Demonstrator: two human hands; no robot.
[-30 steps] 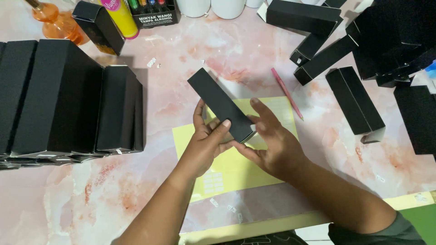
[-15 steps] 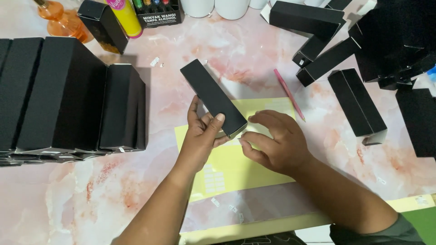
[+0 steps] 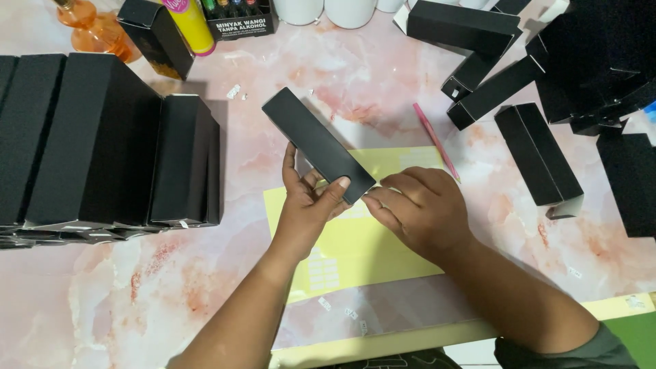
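My left hand (image 3: 309, 208) grips the near end of a long, narrow black box (image 3: 316, 143), with the thumb on top. The box slants up and to the left above a yellow sticker sheet (image 3: 355, 249) lying on the pink marble table (image 3: 157, 287). My right hand (image 3: 420, 208) rests curled on the sheet just right of the box's near corner, fingertips close to it; whether it pinches a small sticker is hidden.
Rows of closed black boxes (image 3: 109, 143) stand at the left. Loose black boxes (image 3: 536, 154) lie scattered at the right and top right. A pink pen (image 3: 435, 140) lies beside the sheet. An orange bottle (image 3: 96, 27), a yellow tube (image 3: 191, 26) and white cups (image 3: 348, 10) line the far edge.
The black box has swung up and to the left in my left hand. My right hand has come off the box and lowered onto the yellow sheet.
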